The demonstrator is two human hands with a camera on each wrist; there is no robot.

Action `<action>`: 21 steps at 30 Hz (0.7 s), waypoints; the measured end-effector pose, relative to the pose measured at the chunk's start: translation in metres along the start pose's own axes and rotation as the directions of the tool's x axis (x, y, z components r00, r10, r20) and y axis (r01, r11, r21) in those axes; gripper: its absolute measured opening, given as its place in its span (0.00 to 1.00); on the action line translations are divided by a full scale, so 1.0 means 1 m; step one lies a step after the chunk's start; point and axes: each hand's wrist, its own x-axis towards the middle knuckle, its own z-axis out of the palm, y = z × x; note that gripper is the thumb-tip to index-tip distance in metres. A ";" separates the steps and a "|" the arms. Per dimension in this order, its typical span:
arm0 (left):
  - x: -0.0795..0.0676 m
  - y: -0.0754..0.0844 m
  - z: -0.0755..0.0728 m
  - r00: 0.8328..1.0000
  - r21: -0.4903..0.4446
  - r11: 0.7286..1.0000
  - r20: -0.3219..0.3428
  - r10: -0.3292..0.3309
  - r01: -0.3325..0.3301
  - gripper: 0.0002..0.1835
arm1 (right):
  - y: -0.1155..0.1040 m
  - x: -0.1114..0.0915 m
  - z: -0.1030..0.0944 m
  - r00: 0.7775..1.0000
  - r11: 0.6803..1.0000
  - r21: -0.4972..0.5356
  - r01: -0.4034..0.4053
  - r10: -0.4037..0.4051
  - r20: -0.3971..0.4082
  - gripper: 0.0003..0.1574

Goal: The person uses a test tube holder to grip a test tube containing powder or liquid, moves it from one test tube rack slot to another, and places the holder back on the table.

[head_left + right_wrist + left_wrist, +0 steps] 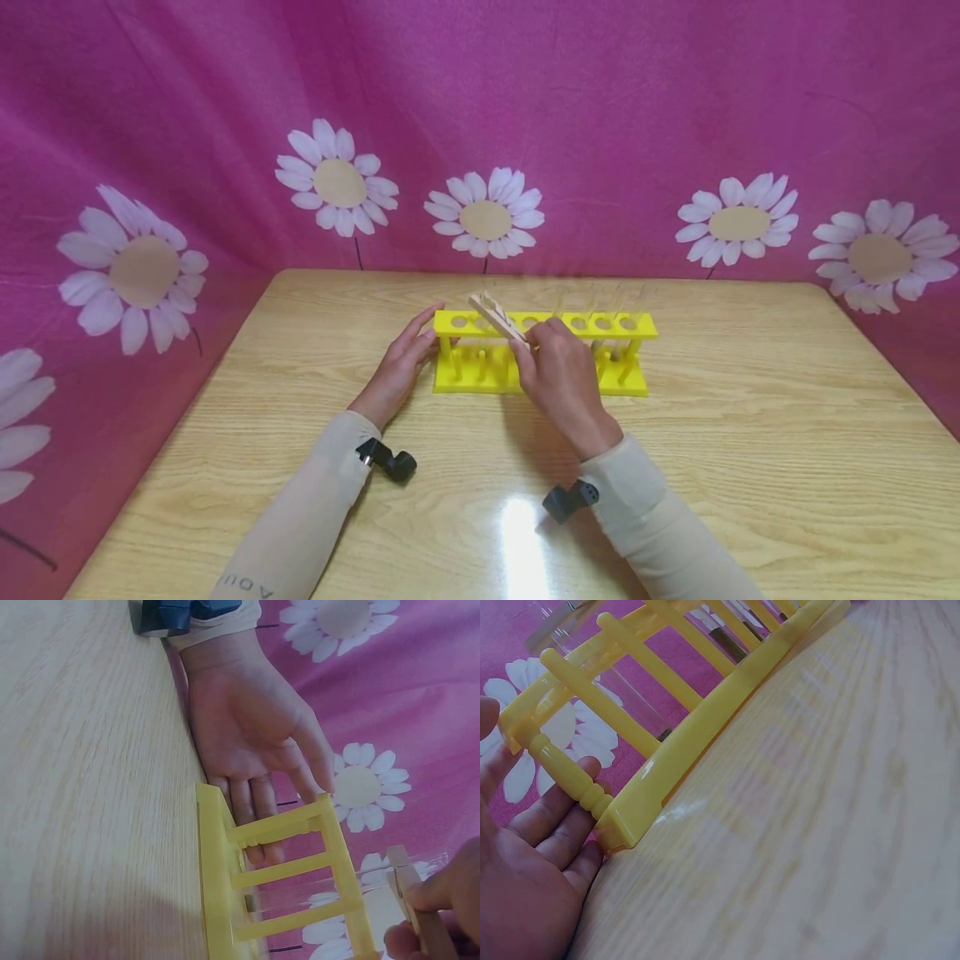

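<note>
A yellow test tube rack (540,323) stands on the table. My left hand (397,371) is at its left end, and in the left wrist view its extended fingers (562,832) reach behind the end post while the thumb is near the top plate. My right hand (562,375) grips a wooden test tube clamp (498,319) slanted over the rack. In the right wrist view the jaws of the clamp are at the upper part of a clear test tube (367,886). That tube passes down through the rack, its dark bottom end low between the pegs.
Several clear test tubes (592,300) stand in the right half of the rack, some with dark matter at the bottom. Wood-grain table (465,492) surrounds the rack. A magenta cloth (600,108) with white flowers rises behind and at the sides.
</note>
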 end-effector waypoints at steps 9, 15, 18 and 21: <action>-0.001 0.002 0.001 1.000 0.008 1.000 -0.004 -0.004 0.004 0.25 | -0.001 0.001 -0.001 0.999 1.000 0.024 0.006 -0.004 -0.044 0.12; 0.004 -0.008 -0.004 1.000 -0.012 1.000 -0.008 -0.013 0.013 0.24 | -0.001 0.002 -0.001 0.997 0.999 0.035 0.024 -0.021 -0.078 0.12; 0.006 -0.013 -0.006 1.000 -0.001 1.000 -0.016 -0.018 0.018 0.25 | -0.001 0.002 -0.001 0.996 0.999 0.036 0.025 -0.022 -0.091 0.12; 0.003 -0.007 -0.003 1.000 0.011 1.000 -0.011 -0.015 0.015 0.25 | -0.001 0.002 -0.001 0.994 0.999 0.038 0.026 -0.022 -0.104 0.12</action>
